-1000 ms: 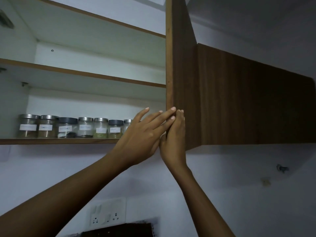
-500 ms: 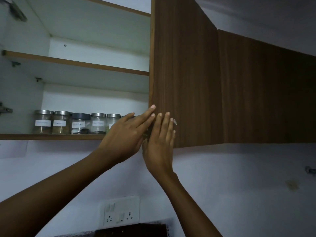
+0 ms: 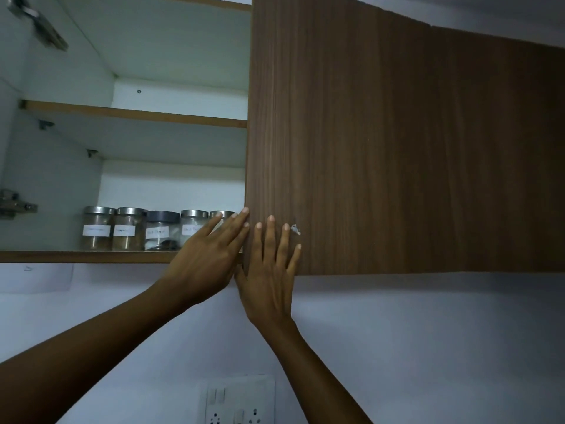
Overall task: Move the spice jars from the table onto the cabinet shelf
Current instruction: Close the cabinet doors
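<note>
Several labelled glass spice jars (image 3: 128, 229) with metal lids stand in a row on the lower cabinet shelf (image 3: 76, 257). The brown wooden cabinet door (image 3: 336, 133) covers the right part of the opening and hides the jars at the row's right end. My left hand (image 3: 208, 261) lies with straight fingers at the door's lower left edge, in front of the jars. My right hand (image 3: 272, 270) presses flat on the door's front near its bottom corner, fingers spread. Neither hand holds anything.
An upper shelf (image 3: 131, 114) holds nothing that I can see. Metal hinges (image 3: 15, 205) sit on the cabinet's left wall. A second brown door (image 3: 504, 148) is closed to the right. A white switch and socket plate (image 3: 238, 399) is on the wall below.
The cabinet door has swung leftward over the opening, hiding more jars at the right end of the row. Both hands moved with the door's edge, and my right hand now lies flat on its front.
</note>
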`<action>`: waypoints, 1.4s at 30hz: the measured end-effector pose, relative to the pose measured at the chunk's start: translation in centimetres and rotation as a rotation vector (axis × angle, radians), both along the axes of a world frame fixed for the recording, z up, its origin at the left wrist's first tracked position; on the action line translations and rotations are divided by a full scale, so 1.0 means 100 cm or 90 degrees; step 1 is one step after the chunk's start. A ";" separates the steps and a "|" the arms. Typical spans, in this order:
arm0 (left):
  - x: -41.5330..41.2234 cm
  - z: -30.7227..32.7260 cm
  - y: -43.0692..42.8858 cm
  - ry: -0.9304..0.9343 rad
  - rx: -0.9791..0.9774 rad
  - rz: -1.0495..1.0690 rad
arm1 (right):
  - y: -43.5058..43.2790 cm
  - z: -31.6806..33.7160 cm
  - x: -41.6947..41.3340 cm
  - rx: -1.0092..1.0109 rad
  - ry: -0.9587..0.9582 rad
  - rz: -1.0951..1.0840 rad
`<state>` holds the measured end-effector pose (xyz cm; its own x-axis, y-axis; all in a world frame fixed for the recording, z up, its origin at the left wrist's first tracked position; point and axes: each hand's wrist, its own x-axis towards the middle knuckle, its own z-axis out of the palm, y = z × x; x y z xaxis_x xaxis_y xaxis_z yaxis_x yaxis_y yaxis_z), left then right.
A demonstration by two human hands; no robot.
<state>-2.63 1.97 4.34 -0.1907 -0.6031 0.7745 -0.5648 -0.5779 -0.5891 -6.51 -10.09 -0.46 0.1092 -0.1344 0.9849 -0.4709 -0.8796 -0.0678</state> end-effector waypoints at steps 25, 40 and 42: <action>0.040 -0.024 -0.046 0.057 -0.041 0.053 | -0.028 -0.005 0.057 0.017 0.035 -0.005; 0.020 -0.034 -0.011 0.023 -0.001 0.098 | -0.014 -0.011 0.037 0.073 0.087 0.074; 0.014 -0.030 0.012 0.022 0.002 0.112 | -0.001 -0.018 0.036 0.109 0.079 0.117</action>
